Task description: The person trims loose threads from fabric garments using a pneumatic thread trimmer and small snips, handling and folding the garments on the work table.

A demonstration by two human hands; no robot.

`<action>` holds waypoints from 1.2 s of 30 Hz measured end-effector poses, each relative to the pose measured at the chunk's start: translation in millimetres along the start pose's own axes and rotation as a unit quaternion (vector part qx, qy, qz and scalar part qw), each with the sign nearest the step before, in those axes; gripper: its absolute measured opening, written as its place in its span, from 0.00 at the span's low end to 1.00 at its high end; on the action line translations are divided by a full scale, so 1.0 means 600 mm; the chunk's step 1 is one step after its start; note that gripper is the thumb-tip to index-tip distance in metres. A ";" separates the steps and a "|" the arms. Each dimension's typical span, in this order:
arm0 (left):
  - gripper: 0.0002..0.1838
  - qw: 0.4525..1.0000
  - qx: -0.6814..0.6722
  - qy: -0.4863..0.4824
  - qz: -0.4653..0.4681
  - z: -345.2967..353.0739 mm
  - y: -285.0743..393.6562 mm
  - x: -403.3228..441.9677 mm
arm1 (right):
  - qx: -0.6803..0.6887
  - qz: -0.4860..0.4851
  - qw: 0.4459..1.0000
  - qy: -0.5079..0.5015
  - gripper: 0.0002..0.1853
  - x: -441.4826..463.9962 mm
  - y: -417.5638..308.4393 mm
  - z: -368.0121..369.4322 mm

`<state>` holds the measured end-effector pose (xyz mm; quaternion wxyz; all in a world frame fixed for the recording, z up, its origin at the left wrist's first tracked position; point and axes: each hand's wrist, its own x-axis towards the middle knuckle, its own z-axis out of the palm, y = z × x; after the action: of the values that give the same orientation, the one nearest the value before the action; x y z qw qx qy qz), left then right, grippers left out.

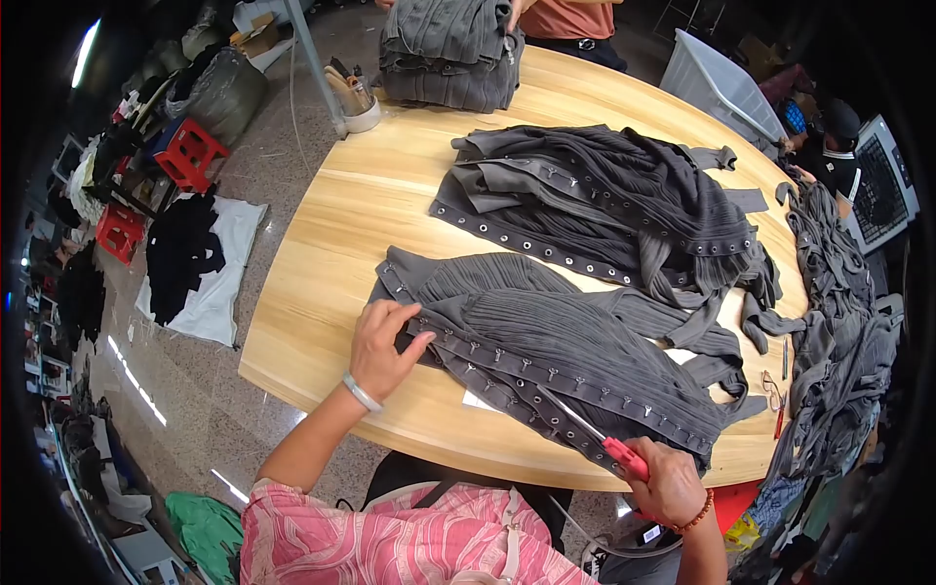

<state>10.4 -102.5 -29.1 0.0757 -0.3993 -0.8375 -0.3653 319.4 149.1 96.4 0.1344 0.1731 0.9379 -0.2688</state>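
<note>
A dark grey ribbed garment (561, 312) lies spread in front of me, with a row of metal hooks along one strip and eyelets along the strip below. My left hand (383, 351) grips its left end near the hook strip, thumb and fingers curled on the cloth. My right hand (671, 483) is closed round a red-handled tool (626, 456) with a long thin metal shaft. The shaft lies over the eyelet strip, its tip near the garment's middle. Just beyond, a second dark garment (595, 195) with eyelets is heaped on the table.
The wooden table (312, 283) has a rounded edge. A folded stack of grey garments (448, 58) stands at the back, beside a tool cup (363, 115) and another person's hands. More garments (838, 331) pile up on the right. Red-handled scissors (779, 421) lie near them.
</note>
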 end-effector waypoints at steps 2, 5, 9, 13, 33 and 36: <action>0.17 1.000 0.001 -0.012 -0.001 0.011 -0.015 0.008 | 0.003 0.003 1.000 0.008 0.15 0.009 -0.001 0.003; 0.13 0.999 -0.016 -0.023 -0.027 0.030 -0.029 0.013 | 0.003 0.002 1.000 -0.002 0.14 0.020 -0.006 0.002; 0.08 0.995 -0.061 -0.026 -0.079 0.038 -0.035 0.022 | -0.001 0.011 1.000 -0.014 0.15 0.032 -0.009 0.006; 0.05 0.994 -0.073 -0.032 -0.077 0.037 -0.042 0.030 | 0.002 0.011 1.000 -0.024 0.15 0.049 -0.011 0.006; 0.16 0.911 -0.194 -0.206 0.299 0.110 0.111 0.038 | -0.006 0.033 0.999 -0.011 0.16 0.010 -0.010 -0.030; 0.12 0.882 -0.262 -0.212 0.330 0.159 0.105 0.061 | -0.039 0.110 0.992 -0.055 0.15 -0.037 -0.007 -0.046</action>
<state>47.3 10.1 -47.8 -0.0946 -0.7255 -0.5272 -0.4322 333.4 155.4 128.6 0.2211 0.2548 0.9142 -0.2245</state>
